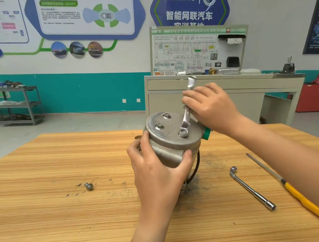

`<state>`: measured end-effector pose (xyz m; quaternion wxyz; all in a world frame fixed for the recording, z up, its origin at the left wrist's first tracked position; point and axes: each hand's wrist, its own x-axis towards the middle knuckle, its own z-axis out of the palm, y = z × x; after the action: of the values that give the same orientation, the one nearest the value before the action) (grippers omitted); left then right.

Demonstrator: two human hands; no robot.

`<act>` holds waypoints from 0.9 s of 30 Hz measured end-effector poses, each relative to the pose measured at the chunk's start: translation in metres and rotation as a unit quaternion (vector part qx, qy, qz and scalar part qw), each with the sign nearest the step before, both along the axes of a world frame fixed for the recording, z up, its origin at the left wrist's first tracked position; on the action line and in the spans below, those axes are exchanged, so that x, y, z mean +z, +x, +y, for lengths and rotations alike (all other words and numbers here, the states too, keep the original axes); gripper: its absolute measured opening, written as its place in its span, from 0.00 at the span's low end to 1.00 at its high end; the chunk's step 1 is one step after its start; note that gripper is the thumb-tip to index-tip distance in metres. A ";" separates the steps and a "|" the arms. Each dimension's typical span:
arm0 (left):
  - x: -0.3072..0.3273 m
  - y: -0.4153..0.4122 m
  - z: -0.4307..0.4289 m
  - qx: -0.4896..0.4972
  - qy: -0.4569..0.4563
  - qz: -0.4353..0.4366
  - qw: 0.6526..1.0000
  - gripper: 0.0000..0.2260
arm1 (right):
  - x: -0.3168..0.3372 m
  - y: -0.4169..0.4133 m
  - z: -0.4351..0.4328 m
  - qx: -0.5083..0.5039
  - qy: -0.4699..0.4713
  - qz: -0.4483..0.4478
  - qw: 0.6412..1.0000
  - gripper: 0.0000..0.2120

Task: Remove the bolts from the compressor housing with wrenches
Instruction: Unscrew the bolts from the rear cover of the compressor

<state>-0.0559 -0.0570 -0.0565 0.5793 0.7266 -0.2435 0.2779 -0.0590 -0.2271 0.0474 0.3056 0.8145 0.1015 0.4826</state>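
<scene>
A grey metal compressor housing [171, 143] stands upright on the wooden table [66, 219]. My left hand [158, 172] grips its near side, fingers and thumb curled round the body. My right hand [210, 106] grips a silver ring wrench [186, 118] whose ring end sits over a bolt [183, 133] on the housing's top face. Two more bolts [159, 126] [167, 116] stand in the top face further left. One loose bolt [88, 186] lies on the table to the left.
An L-shaped socket wrench [250, 187] and a yellow-handled screwdriver [292, 189] lie on the table to the right, partly under my right forearm. A green cap [207, 133] sticks out of the housing's right side. Behind the table stand a cabinet [221, 94] and a shelf cart [15, 104].
</scene>
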 end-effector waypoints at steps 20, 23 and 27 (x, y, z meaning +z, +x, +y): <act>-0.012 0.001 -0.011 -0.032 -0.181 -0.046 0.982 0.10 | -0.044 -0.104 0.028 -0.172 0.263 0.166 0.935 0.20; -0.011 0.003 -0.013 -0.064 -0.202 -0.067 0.975 0.05 | -0.036 -0.100 0.029 -0.204 0.223 0.165 0.939 0.20; -0.006 0.014 -0.003 -0.126 -0.184 -0.033 0.974 0.20 | -0.029 -0.099 0.029 -0.212 0.162 0.166 0.949 0.19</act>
<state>-0.0420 -0.0602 -0.0622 0.7252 0.5610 -0.2971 0.2666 -0.1580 -0.1980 0.0183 0.2433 0.9244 -0.1036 0.2750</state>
